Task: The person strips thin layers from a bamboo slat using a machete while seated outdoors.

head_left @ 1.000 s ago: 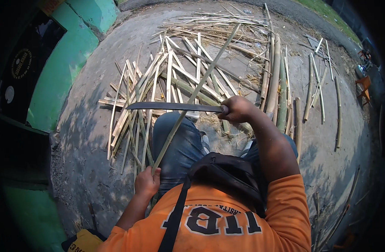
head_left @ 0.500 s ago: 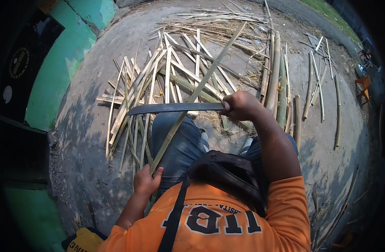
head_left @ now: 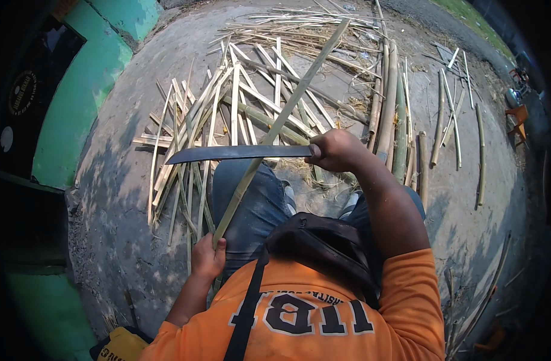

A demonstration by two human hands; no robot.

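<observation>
A long split bamboo strip (head_left: 299, 90) slants from beside my left hip up and away to the right, across my left thigh. My left hand (head_left: 208, 256) is closed around its near end, thumb along the edge. In my right hand (head_left: 338, 150) is the handle of a machete (head_left: 239, 153), held out over my knees. Its long dark blade points left, lying crosswise over the strip at about mid-length; the blade seems to touch it. My fingers cover most of the handle.
Many pale split strips (head_left: 233, 102) lie in a loose heap beyond my knees, with more strips (head_left: 299, 27) farther off. Whole bamboo poles (head_left: 388, 102) run along the right. A green wall (head_left: 77, 102) stands at left, an orange chair (head_left: 517, 120) at far right. A black bag (head_left: 317, 240) rests on my lap.
The machete has slid slightly to the left across the strip, my right hand moving with it. My left hand keeps its hold; the whole view has shifted a little.
</observation>
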